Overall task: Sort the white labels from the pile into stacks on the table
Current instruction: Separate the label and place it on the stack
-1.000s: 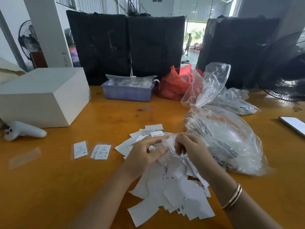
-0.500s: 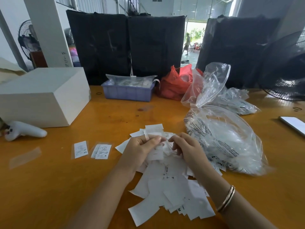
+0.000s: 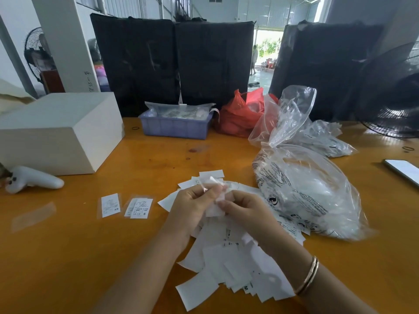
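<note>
1. Both forearms reach in from the near edge; the left hand [image 3: 192, 206] and right hand [image 3: 246, 208] meet above the pile [image 3: 229, 257].
2. Fingers of both hands are curled, pinching one label [image 3: 216, 208] between them.
3. The pile lies on the worktop [image 3: 68, 257], under the wrists.
4. Two stacks, XS [image 3: 110, 205] and S [image 3: 139, 208], lie left of the left hand, apart from it.

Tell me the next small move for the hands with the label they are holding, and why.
Probably turn the small white paper label print-side up to read its size. Both the left hand and the right hand pinch it above the loose pile of white labels, and its visible face looks blank. The two stacks already started, one marked XS and one marked S, lie to the left.
</note>
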### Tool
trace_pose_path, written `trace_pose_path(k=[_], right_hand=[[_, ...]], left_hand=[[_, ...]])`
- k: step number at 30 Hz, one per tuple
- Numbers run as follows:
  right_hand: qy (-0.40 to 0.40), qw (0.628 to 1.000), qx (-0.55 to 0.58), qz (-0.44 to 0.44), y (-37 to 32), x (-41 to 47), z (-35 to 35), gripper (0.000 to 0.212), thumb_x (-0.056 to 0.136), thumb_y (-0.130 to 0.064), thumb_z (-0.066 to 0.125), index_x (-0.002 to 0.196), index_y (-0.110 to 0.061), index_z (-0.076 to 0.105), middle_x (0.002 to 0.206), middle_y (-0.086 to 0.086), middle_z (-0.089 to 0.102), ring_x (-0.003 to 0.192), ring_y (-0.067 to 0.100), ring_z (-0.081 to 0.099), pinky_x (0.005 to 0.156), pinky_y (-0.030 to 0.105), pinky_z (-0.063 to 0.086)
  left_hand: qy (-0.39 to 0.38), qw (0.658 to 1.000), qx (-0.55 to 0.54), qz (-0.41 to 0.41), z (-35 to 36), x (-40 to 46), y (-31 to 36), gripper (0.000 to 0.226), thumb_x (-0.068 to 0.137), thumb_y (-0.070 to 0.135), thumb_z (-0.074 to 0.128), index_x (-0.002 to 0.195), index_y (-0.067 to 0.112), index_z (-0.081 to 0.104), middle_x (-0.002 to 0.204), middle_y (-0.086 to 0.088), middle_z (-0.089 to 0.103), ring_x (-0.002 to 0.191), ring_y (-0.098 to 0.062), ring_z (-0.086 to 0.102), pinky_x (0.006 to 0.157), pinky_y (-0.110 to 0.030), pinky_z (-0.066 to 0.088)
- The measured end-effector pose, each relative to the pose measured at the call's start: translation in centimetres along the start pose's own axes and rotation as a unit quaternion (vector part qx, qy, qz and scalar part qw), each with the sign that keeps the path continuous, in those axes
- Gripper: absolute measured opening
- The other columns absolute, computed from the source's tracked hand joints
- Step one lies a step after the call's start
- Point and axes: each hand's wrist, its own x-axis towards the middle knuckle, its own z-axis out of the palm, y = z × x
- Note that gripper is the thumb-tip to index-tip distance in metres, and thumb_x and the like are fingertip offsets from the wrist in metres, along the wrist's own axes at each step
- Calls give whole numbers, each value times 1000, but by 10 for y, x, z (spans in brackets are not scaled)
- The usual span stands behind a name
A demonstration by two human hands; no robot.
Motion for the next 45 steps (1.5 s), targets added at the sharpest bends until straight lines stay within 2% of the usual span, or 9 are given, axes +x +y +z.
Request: trace_pose_path(k=[6, 10, 14, 19, 24, 29, 35, 41, 45], right_hand=[[106, 986, 131, 6, -2, 6, -16, 8, 85, -3, 65, 93, -4, 61, 78, -6, 74, 62, 8, 67, 58, 15, 51], [106, 983, 151, -1, 1, 6, -19, 8, 88, -6, 62, 92, -12, 64, 72, -5, 71, 58, 6, 61, 61, 20, 46], [120, 978, 166, -30, 4, 8, -22, 22, 88, -11, 64, 74, -26, 73, 64, -7, 62, 57, 6, 52, 59, 19, 41], [156, 970, 187, -21, 6, 10, -28, 34, 91, -4, 56, 74, -27, 73, 54, -5, 48, 50, 10, 40, 51, 18, 35], [151, 954, 247, -71, 5, 8, -28, 34, 90, 1, 33, 80, -11, 64, 71, 0, 64, 61, 13, 59, 60, 23, 40], [174, 960, 200, -87, 2, 7, -24, 12, 91, -8, 57, 88, -16, 65, 77, -3, 68, 68, 12, 64, 67, 25, 49], [179, 958, 183, -131, 1, 7, -22, 44, 88, 1, 60, 115, -33, 56, 72, -8, 68, 63, 5, 61, 63, 18, 53], [119, 952, 253, -129, -1, 7, -25, 45, 88, 7, 54, 65, -26, 73, 93, -4, 70, 93, 14, 64, 79, 25, 49], [106, 958, 235, -129, 3, 9, -30, 42, 92, 1, 51, 69, -27, 74, 75, -3, 68, 74, 12, 64, 79, 28, 47]], left_hand=[[16, 999, -45, -3, -8, 6, 0, 18, 87, 33, 60, 94, 33, 76, 99, 9, 74, 101, -10, 65, 87, -27, 49], [14, 1000, 10, 10, -8, 7, -4, 14, 95, 21, 56, 105, 22, 65, 86, 5, 76, 82, -5, 70, 70, -15, 53], [19, 1000, 14, 14, -8, 9, -6, 10, 92, 23, 59, 89, 24, 69, 75, 6, 74, 67, 1, 67, 57, -7, 47], [-4, 998, 60, 21, -9, 10, -8, 13, 93, 23, 58, 91, 25, 71, 79, 8, 75, 73, -2, 67, 63, -10, 50], [-10, 993, 111, 23, -8, 9, -7, 14, 93, 20, 59, 90, 28, 71, 85, 12, 75, 81, -1, 68, 70, -11, 52], [-22, 989, 145, 29, -8, 9, -6, 11, 86, 18, 69, 84, 29, 71, 78, 19, 72, 79, 4, 65, 63, -4, 47], [-30, 987, 156, 23, -9, 9, -6, 9, 80, 23, 74, 82, 30, 70, 86, 12, 71, 89, -6, 64, 67, -9, 49], [-44, 989, 135, 28, -9, 9, -5, 9, 82, 22, 72, 82, 31, 72, 79, 22, 69, 89, -4, 64, 69, -10, 48], [-35, 990, 139, 19, -11, 10, -5, 8, 83, 23, 71, 83, 31, 71, 75, 24, 67, 84, 1, 61, 65, -6, 47]])
